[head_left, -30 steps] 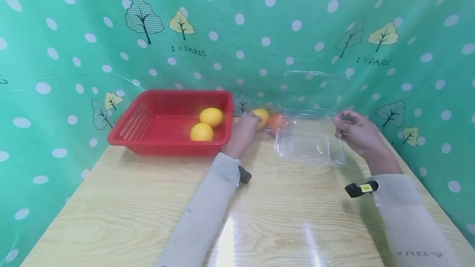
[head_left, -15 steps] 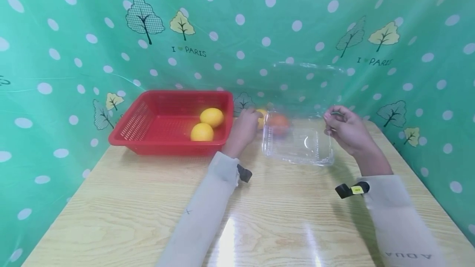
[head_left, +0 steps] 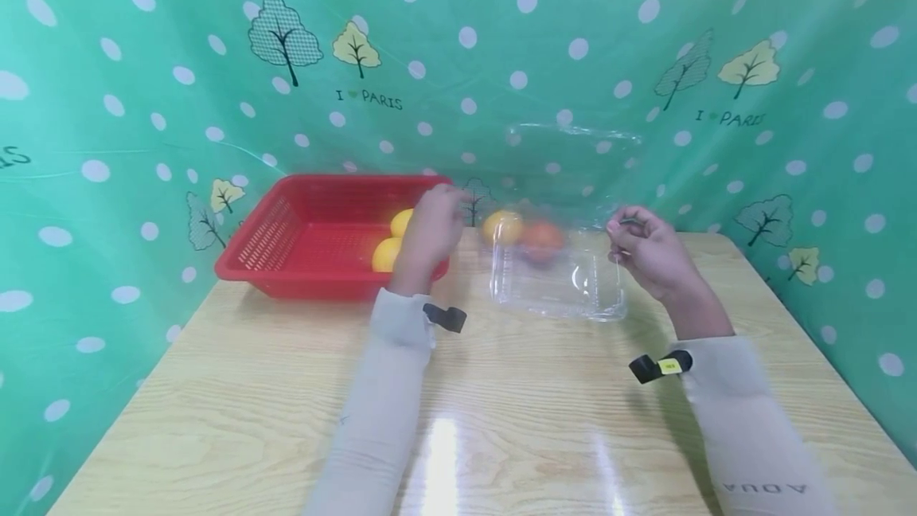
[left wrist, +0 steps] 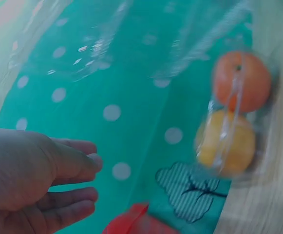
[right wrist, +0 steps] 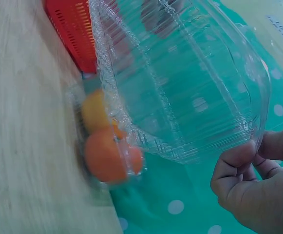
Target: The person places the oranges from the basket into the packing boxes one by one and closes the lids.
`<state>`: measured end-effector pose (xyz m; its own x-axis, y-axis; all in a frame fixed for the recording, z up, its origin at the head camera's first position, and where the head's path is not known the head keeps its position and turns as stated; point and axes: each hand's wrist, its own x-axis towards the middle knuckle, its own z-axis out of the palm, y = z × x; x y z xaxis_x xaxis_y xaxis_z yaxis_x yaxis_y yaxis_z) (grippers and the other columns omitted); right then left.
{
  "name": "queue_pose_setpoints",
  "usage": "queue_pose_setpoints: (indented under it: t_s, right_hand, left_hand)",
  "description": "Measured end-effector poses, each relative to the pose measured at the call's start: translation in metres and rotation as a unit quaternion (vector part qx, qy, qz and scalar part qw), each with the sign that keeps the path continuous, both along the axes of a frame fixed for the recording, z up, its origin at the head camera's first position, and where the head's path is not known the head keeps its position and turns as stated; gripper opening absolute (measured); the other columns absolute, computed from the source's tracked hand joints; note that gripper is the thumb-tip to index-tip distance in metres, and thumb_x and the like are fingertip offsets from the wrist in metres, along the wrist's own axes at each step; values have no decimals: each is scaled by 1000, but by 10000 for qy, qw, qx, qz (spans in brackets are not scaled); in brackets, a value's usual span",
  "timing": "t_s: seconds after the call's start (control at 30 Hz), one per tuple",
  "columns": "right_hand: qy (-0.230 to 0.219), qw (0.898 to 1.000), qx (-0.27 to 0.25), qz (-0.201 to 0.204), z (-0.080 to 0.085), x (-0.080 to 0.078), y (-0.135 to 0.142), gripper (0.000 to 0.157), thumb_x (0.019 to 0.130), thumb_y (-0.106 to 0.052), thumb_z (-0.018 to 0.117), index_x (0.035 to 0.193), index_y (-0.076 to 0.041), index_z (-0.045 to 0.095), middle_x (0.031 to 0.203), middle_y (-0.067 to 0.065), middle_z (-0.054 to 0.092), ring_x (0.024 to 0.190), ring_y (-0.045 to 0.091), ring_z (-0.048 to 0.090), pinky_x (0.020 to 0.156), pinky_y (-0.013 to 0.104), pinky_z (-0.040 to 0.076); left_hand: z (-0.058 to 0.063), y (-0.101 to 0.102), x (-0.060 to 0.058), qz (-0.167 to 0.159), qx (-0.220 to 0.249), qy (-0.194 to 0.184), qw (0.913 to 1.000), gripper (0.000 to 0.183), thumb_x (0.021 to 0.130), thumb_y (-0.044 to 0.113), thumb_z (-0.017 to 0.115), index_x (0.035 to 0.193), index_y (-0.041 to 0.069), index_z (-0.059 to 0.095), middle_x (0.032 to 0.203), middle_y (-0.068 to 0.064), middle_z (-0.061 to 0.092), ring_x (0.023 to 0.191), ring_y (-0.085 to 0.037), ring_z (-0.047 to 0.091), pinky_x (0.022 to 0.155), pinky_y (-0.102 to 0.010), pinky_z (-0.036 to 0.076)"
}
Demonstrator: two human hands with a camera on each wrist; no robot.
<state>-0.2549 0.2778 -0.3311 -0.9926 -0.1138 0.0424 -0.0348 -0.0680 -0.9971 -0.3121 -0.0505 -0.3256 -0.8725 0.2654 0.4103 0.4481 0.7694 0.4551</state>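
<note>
1. At the far left, my red basket [head_left: 315, 277] stands on the wooden table [head_left: 516, 388], with a near yellow fruit [head_left: 384, 256] and a far yellow fruit [head_left: 402, 223] inside, both at its right end.

2. My left hand [head_left: 431, 233] hangs over the basket's right end, partly hiding those two. The left wrist view shows its fingers straight, loosely side by side and holding nothing. Reaching for fruit, I'd do well to keep it clear of the basket's rim.

3. Right of the basket sit another yellow fruit [head_left: 503, 226] and, touching or nearly touching it, an orange fruit [head_left: 542, 240]. Both show through clear plastic; I can't tell whether they lie in the container I hold or in something behind it.

4. Next comes the clear container [head_left: 552, 285], its flap upright at the back. I can't tell whether its base bears on the table. It looks thin, so I'd keep it level and squeeze lightly.

5. Furthest right, my right hand [head_left: 652, 257] pinches the container's right edge between thumb and fingers. One-sided support could let it tip, I judge, so a steady wrist matters.
</note>
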Motion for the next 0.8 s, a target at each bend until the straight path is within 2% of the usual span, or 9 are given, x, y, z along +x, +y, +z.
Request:
queue_pose_setpoints:
  t_s: [0.2,0.43,0.63,0.8]
  right_hand:
    - [-136,9999,65,33,-14,-8,-6,18,103,-11,58,116,-1,49,94,-1,53,79,11,48,70,20,50]
    - [-397,9991,144,-36,-31,-18,-7,19,104,-11,57,117,-2,48,94,-2,53,78,9,48,69,19,50]
    - [-574,9975,388,-104,-44,-26,-10,15,105,-11,56,117,-4,49,97,-2,53,79,10,51,69,19,50]
    - [-662,9954,686,-127,-53,-31,-11,16,106,-13,55,118,-5,49,99,-2,53,78,9,52,69,18,50]
  left_hand:
    - [4,-23,3,337,266,-343,9985,35,96,4,66,131,8,68,129,-11,63,124,-28,56,108,-43,47]
    - [5,-44,8,575,594,-901,9925,43,93,12,74,134,10,65,130,-9,62,115,-27,57,89,-46,59]
    - [2,-57,5,613,266,-1135,9913,43,93,12,72,135,7,64,126,-13,61,115,-31,54,94,-48,56]
    - [-2,-63,4,947,178,-1728,9802,49,91,17,76,137,9,61,125,-11,59,113,-30,53,93,-48,55]
